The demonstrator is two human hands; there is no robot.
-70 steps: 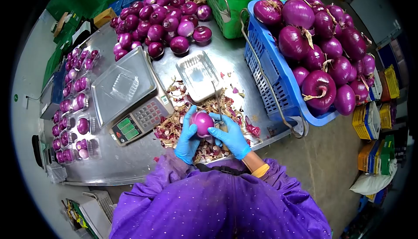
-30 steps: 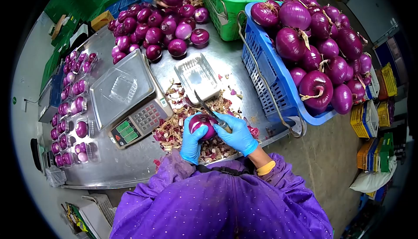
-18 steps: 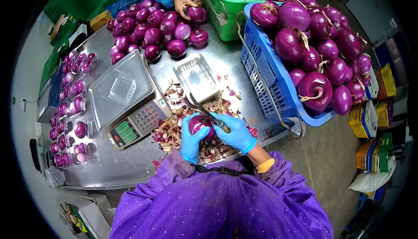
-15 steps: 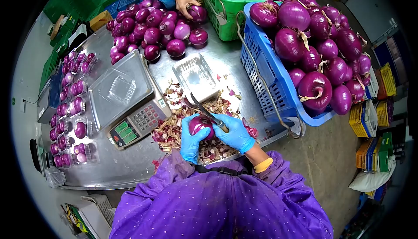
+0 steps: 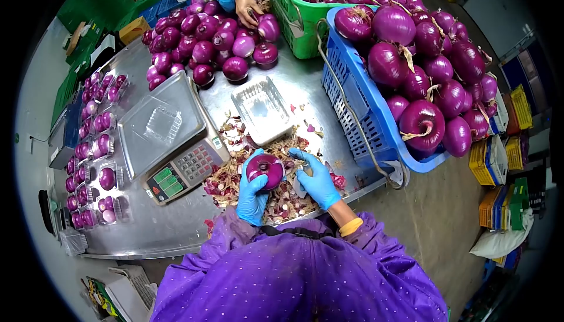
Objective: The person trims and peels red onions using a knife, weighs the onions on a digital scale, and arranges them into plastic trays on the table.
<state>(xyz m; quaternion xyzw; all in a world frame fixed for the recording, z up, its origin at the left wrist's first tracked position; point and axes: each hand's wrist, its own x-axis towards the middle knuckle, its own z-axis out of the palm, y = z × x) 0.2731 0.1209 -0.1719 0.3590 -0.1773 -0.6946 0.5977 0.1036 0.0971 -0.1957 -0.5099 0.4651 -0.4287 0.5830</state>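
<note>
A purple-red onion (image 5: 267,168) rests in my left hand (image 5: 251,190), the blue-gloved fingers wrapped round its left side. Just to the right, my right hand (image 5: 319,182), also gloved in blue, is closed on a knife (image 5: 301,190). Its blade points down beside the onion and most of the handle is hidden by the fingers. Below both hands, dry onion skins and trimmings (image 5: 235,172) are heaped at the table's near edge. A clear plastic tray (image 5: 262,110) sits right behind the heap.
Left of the skins stands a scale (image 5: 187,166) with a plastic lid or tray on its pan. Packed onion trays (image 5: 107,178) line the left side. A blue crate (image 5: 358,122) and a green crate (image 5: 302,34) hold onions. A co-worker's hand (image 5: 248,9) touches piled onions (image 5: 202,52).
My right hand has drawn slightly right, and the knife, earlier across the onion's top, now points down beside it. The onion has turned in my left hand. The co-worker's hand has shifted slightly.
</note>
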